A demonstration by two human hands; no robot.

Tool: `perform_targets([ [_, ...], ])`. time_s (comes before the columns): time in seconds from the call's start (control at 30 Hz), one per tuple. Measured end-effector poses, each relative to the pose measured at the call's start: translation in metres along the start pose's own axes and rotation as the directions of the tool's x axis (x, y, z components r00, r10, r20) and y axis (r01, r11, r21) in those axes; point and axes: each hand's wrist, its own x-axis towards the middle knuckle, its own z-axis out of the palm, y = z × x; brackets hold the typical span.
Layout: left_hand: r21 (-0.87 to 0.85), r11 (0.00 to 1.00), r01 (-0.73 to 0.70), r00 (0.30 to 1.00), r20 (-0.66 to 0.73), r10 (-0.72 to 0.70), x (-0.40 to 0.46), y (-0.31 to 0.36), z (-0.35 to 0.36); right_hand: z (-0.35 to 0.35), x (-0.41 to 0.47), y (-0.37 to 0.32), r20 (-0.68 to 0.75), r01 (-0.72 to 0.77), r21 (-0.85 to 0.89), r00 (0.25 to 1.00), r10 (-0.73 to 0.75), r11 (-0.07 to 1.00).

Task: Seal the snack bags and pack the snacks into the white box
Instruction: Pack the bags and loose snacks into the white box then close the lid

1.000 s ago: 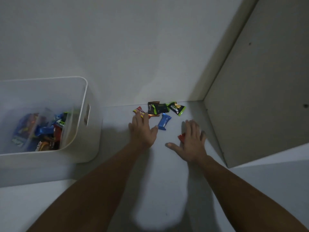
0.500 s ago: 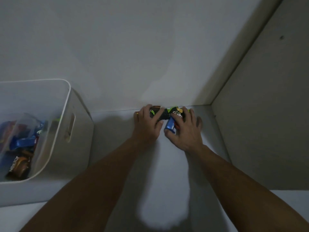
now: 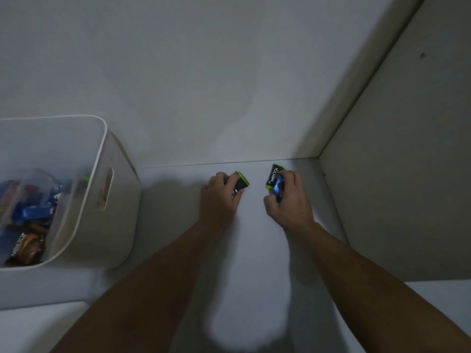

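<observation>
Both hands are at the back of a white shelf. My left hand [image 3: 220,197] grips a black snack packet with a green end [image 3: 240,184]; other wrappers under its fingers are mostly hidden. My right hand [image 3: 290,202] grips a black and green snack packet [image 3: 273,175] together with a blue packet [image 3: 277,188]. The white box [image 3: 102,189] stands to the left, apart from both hands, with several wrapped snacks and a clear bag [image 3: 28,200] inside.
The shelf's back wall [image 3: 204,85] is right behind the hands. A side panel [image 3: 397,174] closes the shelf on the right. Bare shelf surface [image 3: 252,263] lies between my forearms.
The loose packets lay in one pile at the back wall. Both hands closed over them, and now the hands have drawn apart, each holding packets. The view has swung right, pushing the box further left.
</observation>
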Motion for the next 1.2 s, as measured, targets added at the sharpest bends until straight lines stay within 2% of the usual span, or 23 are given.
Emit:
perform_targets([
  [0.2,-0.147,0.989,0.022,1.000,-0.008,-0.024,-0.013,0.003,-0.011,-0.011,-0.005,-0.005,0.082,-0.122,0.048,0.990,0.117,0.991],
  [0.43,-0.202,0.979,0.033,0.999,-0.017,-0.037,-0.031,0.002,-0.047,-0.028,-0.010,-0.031,0.021,-0.207,0.112,0.978,0.206,0.972],
  [0.57,-0.181,0.983,0.033,0.997,-0.064,-0.045,-0.031,-0.002,-0.059,-0.026,0.016,-0.041,0.053,-0.316,0.046,0.948,0.314,0.948],
  [0.63,-0.164,0.986,0.024,0.995,-0.088,-0.039,-0.030,-0.008,-0.059,-0.016,0.021,-0.043,0.101,-0.378,-0.062,0.918,0.383,0.924],
  [0.7,-0.160,0.987,0.017,0.997,-0.073,-0.029,-0.031,-0.012,-0.060,-0.008,0.018,-0.044,0.109,-0.363,-0.169,0.917,0.384,0.916],
  [0.8,-0.155,0.988,0.024,0.998,-0.055,-0.033,-0.034,-0.013,-0.067,-0.007,0.010,-0.047,0.095,-0.319,-0.180,0.936,0.339,0.930],
  [0.87,-0.163,0.986,0.029,0.998,-0.048,-0.038,-0.034,-0.010,-0.079,-0.014,0.004,-0.054,0.109,-0.326,-0.131,0.934,0.340,0.936],
  [1.0,-0.200,0.980,0.004,0.999,-0.048,-0.014,-0.029,0.002,-0.123,-0.040,-0.004,-0.085,0.159,-0.364,0.085,0.924,0.348,0.927],
  [1.2,-0.242,0.970,0.037,0.997,-0.056,-0.052,-0.006,0.005,-0.217,-0.100,0.014,-0.190,0.208,-0.302,0.305,0.947,0.247,0.903],
])
